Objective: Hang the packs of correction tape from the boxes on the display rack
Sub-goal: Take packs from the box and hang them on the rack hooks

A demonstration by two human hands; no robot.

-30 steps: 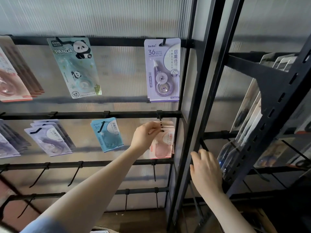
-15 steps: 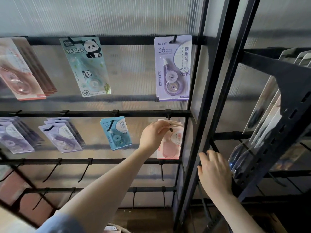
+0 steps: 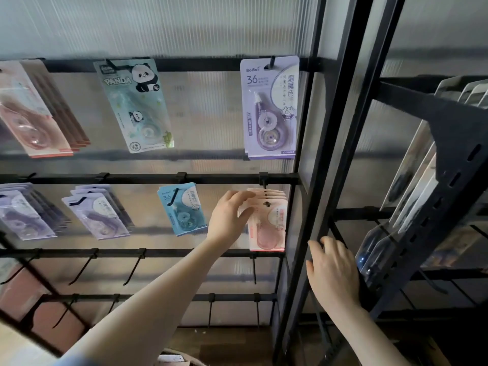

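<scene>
Item: pink correction tape packs (image 3: 269, 223), a fanned stack of approx 4, w/ hang holes showing; they sit just under the peg (image 3: 264, 184) at the right end of the mid rail (image 3: 148, 178). Whether the rear packs are already on the peg can't be told. Left hand (image 3: 229, 217): fingers (image 3: 244, 195) curled over the stack's top-left corner, thumb low on the front card, so pinched on the packs. Right hand (image 3: 333, 270): fingers loosely spread, resting flat on the black upright (image 3: 340, 165) of the display rack, holding nothing; prob. bracing. Beyond the left fingertips: the front pack's hole, slightly below and right of the peg tip. Behind the left wrist: blue pack (image 3: 182, 208) on its own hook. Above the left fingers: purple pack (image 3: 270, 107) and panda pack (image 3: 133, 105) on the top rail. Step, as judged: hanging in progress, stack being seated on the peg. Next move needs: line holes up w/ peg tip, push stack back along it, then release and check it hangs straight. Boxes not seen in view.
</scene>
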